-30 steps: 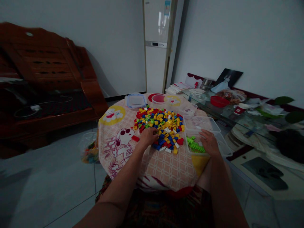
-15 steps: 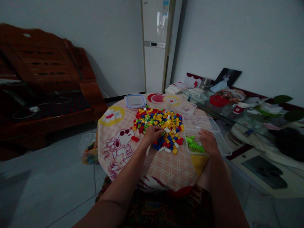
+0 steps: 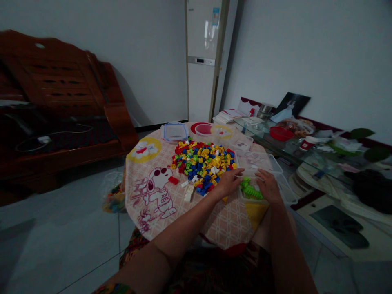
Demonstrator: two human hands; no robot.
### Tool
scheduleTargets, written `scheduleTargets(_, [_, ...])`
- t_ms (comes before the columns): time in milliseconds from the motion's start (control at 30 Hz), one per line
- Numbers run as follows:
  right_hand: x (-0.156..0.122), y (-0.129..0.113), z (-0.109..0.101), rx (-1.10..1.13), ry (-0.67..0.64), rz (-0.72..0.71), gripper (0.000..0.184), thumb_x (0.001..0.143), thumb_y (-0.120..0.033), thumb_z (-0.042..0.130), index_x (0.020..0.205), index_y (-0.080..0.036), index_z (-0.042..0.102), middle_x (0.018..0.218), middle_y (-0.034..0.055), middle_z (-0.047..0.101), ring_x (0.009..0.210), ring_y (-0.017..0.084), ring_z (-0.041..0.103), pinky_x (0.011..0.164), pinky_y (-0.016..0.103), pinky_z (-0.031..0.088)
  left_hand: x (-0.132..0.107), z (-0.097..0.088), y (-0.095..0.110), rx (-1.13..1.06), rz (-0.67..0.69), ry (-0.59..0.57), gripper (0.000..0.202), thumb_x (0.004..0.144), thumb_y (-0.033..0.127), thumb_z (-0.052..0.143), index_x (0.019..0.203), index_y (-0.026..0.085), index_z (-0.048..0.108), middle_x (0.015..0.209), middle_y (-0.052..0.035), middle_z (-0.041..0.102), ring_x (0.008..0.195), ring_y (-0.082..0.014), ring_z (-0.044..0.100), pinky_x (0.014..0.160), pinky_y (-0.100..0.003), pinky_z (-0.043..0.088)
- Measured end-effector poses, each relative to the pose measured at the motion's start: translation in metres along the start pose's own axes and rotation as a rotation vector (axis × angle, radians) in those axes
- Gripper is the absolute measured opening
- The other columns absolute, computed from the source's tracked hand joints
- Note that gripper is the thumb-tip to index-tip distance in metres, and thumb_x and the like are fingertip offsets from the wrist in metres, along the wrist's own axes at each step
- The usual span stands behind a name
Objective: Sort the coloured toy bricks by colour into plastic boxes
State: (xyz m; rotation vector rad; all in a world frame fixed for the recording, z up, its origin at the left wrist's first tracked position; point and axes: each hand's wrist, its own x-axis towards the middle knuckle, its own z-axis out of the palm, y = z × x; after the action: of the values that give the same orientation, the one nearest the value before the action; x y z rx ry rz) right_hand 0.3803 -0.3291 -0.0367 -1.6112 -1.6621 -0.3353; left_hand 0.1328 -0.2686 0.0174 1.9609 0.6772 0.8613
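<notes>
My left hand (image 3: 228,182) is over the left rim of a clear plastic box (image 3: 286,190), its fingers drawn together and pointing right. Whatever may be between its fingertips is too small to make out. Several bright green toy bricks (image 3: 251,191) lie in the box's near left compartment. Above that compartment's right side is my right hand (image 3: 268,185), open, fingers loosely bent and apart. Beside the box spreads a heap of mixed toy bricks (image 3: 199,159) in red, yellow, blue, green and white. A few white bricks (image 3: 189,192) and a red brick (image 3: 173,180) lie left of it.
The round table has a patterned cloth (image 3: 220,222). At its back are a blue-rimmed lid (image 3: 174,132) and a pink round container (image 3: 203,129). A glass side table (image 3: 263,136) with a red bowl (image 3: 281,133) stands right. A bag of colourful pieces (image 3: 114,198) is at left.
My left hand has moved right from the brick heap to the box's left rim, uncovering white bricks at the heap's near left. My right hand stays over the box.
</notes>
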Motion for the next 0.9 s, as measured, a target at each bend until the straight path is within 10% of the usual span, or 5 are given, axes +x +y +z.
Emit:
scheduleTargets(467, [-0.001, 0.002, 0.002, 0.024, -0.003, 0.011, 0.028, 0.091, -0.035, 0.053, 0.097, -0.023, 0.077, 0.120, 0.0153, 0.074, 0.114, 0.032, 0.066, 0.102, 0.058, 0.051, -0.027, -0.121, -0.029, 0.680, -0.356, 0.196, 0.023, 0.082, 0.014, 0.066, 0.098, 0.020, 0.081, 0.095, -0.0066, 0.079, 0.089, -0.0205, 0.071, 0.083, -0.028, 0.053])
scheduleTargets(900, [-0.002, 0.001, 0.002, 0.006, 0.010, 0.009, 0.029, 0.094, -0.037, 0.051, 0.098, -0.023, 0.077, 0.120, 0.0134, 0.074, 0.114, 0.031, 0.066, 0.103, 0.054, 0.051, -0.036, -0.116, -0.043, 0.816, -0.396, 0.140, 0.027, 0.089, 0.017, 0.063, 0.109, 0.022, 0.080, 0.115, -0.0082, 0.075, 0.110, -0.0217, 0.068, 0.095, -0.029, 0.052])
